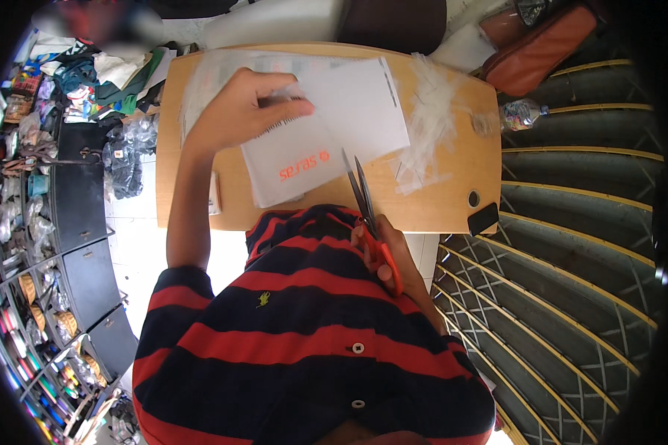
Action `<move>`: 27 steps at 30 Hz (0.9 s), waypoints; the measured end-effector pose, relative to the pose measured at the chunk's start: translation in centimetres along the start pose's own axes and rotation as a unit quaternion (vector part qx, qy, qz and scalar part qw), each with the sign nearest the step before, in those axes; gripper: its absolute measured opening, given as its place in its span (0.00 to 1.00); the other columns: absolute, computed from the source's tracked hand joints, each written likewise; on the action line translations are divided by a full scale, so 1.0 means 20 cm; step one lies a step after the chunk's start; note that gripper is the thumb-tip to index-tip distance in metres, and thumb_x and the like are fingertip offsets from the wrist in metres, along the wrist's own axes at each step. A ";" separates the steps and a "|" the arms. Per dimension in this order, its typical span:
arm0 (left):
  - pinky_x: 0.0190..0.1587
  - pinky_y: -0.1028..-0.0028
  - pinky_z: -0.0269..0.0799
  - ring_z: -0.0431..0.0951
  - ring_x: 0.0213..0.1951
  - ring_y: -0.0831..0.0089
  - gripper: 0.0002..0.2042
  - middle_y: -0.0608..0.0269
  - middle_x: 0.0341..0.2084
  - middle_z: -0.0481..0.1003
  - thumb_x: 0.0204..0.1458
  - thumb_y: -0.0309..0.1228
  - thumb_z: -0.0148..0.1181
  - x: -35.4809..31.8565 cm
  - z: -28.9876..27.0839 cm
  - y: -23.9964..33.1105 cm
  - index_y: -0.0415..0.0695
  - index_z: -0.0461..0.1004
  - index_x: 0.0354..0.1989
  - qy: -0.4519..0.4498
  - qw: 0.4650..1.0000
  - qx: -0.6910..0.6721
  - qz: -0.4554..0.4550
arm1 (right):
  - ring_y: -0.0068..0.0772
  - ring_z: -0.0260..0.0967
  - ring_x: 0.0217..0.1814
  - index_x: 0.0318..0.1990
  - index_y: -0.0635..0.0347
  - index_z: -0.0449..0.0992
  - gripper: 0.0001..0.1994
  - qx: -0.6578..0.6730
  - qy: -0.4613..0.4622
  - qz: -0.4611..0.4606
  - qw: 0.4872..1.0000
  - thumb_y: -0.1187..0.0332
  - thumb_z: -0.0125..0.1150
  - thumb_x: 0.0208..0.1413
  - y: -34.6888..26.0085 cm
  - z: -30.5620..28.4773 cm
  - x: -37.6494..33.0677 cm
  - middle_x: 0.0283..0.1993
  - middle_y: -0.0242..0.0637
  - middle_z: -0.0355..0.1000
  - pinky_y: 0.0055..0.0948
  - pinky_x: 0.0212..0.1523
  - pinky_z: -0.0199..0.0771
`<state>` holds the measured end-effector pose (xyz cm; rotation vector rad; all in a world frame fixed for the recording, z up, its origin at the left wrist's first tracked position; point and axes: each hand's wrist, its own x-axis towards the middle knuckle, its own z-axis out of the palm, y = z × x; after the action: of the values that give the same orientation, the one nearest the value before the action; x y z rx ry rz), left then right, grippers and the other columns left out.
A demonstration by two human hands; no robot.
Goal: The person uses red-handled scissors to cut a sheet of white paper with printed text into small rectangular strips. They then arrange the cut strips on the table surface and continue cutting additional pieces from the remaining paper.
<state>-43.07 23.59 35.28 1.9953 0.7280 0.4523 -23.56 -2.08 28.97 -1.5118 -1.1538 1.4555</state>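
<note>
A white sheet (278,178), paper or thin plastic, with orange and black print lies over the near middle of the wooden table. My left hand (237,107) pinches its upper part between thumb and fingers. Close to the table's near edge, my right hand (393,248) is wrapped around the orange handles of a pair of scissors (364,196). The blades are slightly parted and point away from me, with their tips near the sheet's right side. Beyond it lies more white sheet (371,111) with dark print along its edge; I cannot tell whether the two are joined.
Clear plastic scraps (432,111) lie on the table's (453,189) right side, with a black phone (483,219) at the near right corner. A clear bottle (521,115) lies past the right edge. Shelves stand left; a yellow-edged folding gate (586,189) runs right.
</note>
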 end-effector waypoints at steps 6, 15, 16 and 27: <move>0.19 0.79 0.56 0.61 0.16 0.84 0.11 0.67 0.13 0.68 0.50 0.34 0.63 -0.04 0.09 -0.02 0.37 0.76 0.29 0.009 0.999 -0.030 0.013 | 0.21 0.67 0.20 0.44 0.68 0.63 0.26 0.039 -0.011 -0.027 0.999 0.66 0.70 0.40 0.04 -0.01 0.03 0.35 0.39 0.71 0.20 0.23 0.66; 0.18 0.78 0.55 0.60 0.15 0.83 0.12 0.66 0.11 0.66 0.51 0.35 0.63 -0.06 0.08 -0.04 0.37 0.76 0.28 0.018 1.000 -0.008 0.020 | 0.20 0.65 0.19 0.42 0.66 0.61 0.37 0.042 -0.031 -0.002 0.999 0.53 0.77 0.29 0.03 -0.02 0.03 0.34 0.38 0.71 0.19 0.21 0.64; 0.18 0.78 0.54 0.59 0.15 0.83 0.12 0.66 0.11 0.66 0.51 0.36 0.63 -0.06 0.08 -0.05 0.37 0.76 0.28 0.024 0.999 -0.019 0.016 | 0.20 0.65 0.19 0.41 0.66 0.61 0.38 0.034 -0.028 -0.004 0.999 0.51 0.77 0.28 0.04 -0.01 0.03 0.34 0.38 0.71 0.20 0.20 0.63; 0.19 0.79 0.53 0.58 0.18 0.85 0.13 0.72 0.12 0.63 0.52 0.37 0.63 -0.04 0.10 -0.05 0.36 0.77 0.28 -0.001 0.998 -0.061 -0.014 | 0.21 0.66 0.20 0.40 0.65 0.61 0.42 0.039 -0.014 -0.004 0.999 0.41 0.73 0.26 0.05 0.00 0.00 0.33 0.38 0.71 0.21 0.20 0.63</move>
<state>-42.83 22.23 33.35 1.8699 0.7095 0.4662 -23.36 -2.33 27.95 -1.4359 -1.1045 1.5050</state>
